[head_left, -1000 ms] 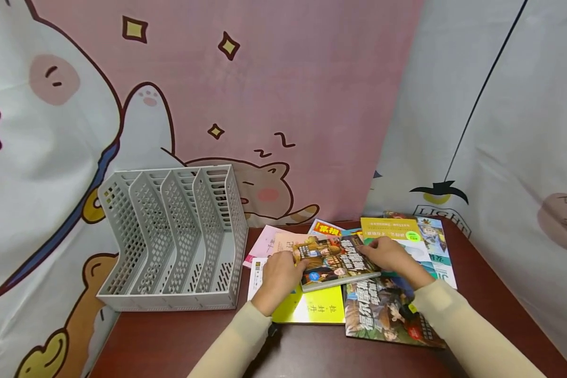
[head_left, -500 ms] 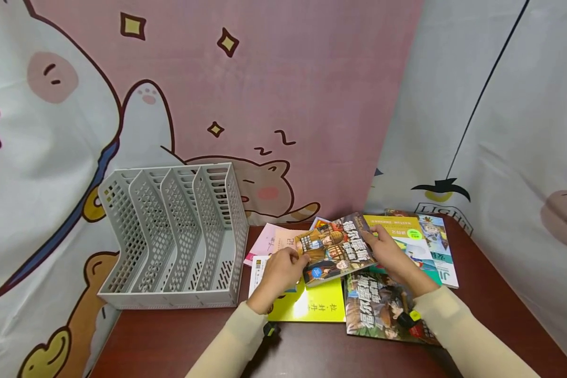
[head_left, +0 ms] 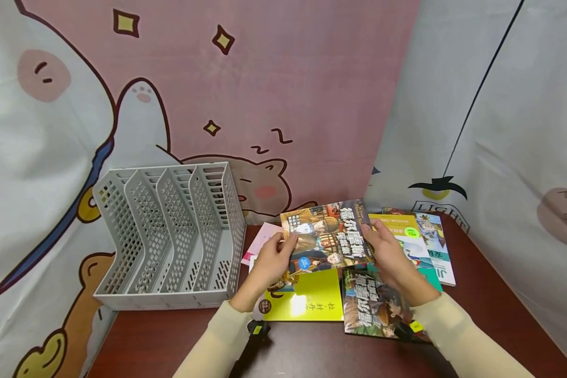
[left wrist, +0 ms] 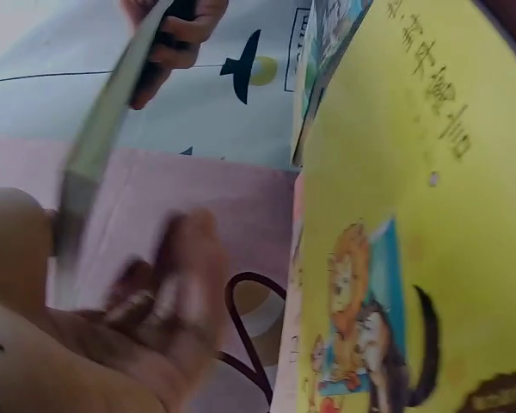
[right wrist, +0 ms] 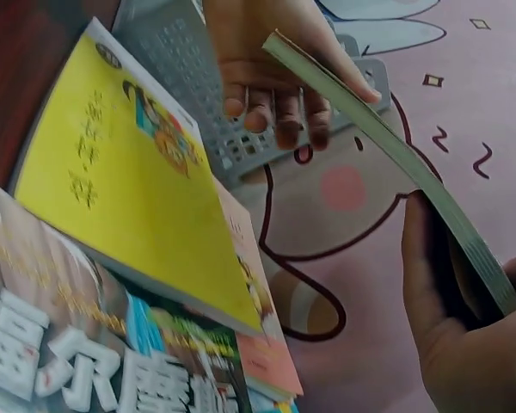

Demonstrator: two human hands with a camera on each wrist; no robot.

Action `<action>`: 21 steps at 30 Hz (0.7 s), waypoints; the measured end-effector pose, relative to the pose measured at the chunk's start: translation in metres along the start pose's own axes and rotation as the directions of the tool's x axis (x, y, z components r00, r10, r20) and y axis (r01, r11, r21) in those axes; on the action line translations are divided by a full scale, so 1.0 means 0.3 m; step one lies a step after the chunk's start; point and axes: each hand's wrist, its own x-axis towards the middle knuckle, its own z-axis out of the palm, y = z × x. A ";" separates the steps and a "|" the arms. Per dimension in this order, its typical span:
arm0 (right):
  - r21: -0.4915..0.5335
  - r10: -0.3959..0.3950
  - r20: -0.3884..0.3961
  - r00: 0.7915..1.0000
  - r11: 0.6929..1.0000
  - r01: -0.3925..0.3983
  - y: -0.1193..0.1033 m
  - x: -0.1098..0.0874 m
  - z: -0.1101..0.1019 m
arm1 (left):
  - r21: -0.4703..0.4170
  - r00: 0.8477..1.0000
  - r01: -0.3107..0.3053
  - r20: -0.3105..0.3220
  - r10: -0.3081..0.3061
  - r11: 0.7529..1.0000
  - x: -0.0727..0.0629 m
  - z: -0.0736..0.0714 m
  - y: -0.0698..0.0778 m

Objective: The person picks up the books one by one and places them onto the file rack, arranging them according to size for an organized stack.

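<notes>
A paperback book point(head_left: 328, 236) with a busy brown illustrated cover is held up over the other books, cover facing the head camera. At its left end is my left hand point(head_left: 269, 262), thumb on the cover; the right wrist view shows that hand's fingers point(right wrist: 285, 129) loosely bent beneath, apart from the pages. My right hand point(head_left: 389, 254) grips the right end between thumb and fingers. Both wrist views show the book edge-on, slightly bowed in the right one. Below lie a yellow book point(head_left: 312, 299) and a second book point(head_left: 370, 307) with a similar dark cover.
A grey plastic file rack point(head_left: 165, 302) with several slots stands left of the books. A pink booklet point(head_left: 263, 240) lies beside it. More books, including a mustard-yellow one point(head_left: 397, 223) and a white-and-teal one point(head_left: 444, 268), overlap at the back right of the dark red table point(head_left: 170, 341).
Both hands have lifted the paperback off the pile and tilted its cover up toward the head camera. The yellow book beneath shows more.
</notes>
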 end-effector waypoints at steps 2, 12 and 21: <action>-0.007 0.029 0.025 0.999 1.000 -0.028 0.005 -0.012 0.012 | -0.044 1.000 -0.011 0.008 0.011 0.999 -0.008 -0.001 -0.007; -0.086 0.127 0.038 0.991 0.989 -0.123 0.079 -0.010 0.056 | -0.089 0.998 -0.054 -0.035 0.051 0.995 -0.041 0.026 -0.052; -0.089 0.122 0.009 0.993 0.989 -0.120 0.092 -0.008 0.071 | -0.108 0.999 -0.020 -0.038 0.016 0.994 -0.050 0.036 -0.069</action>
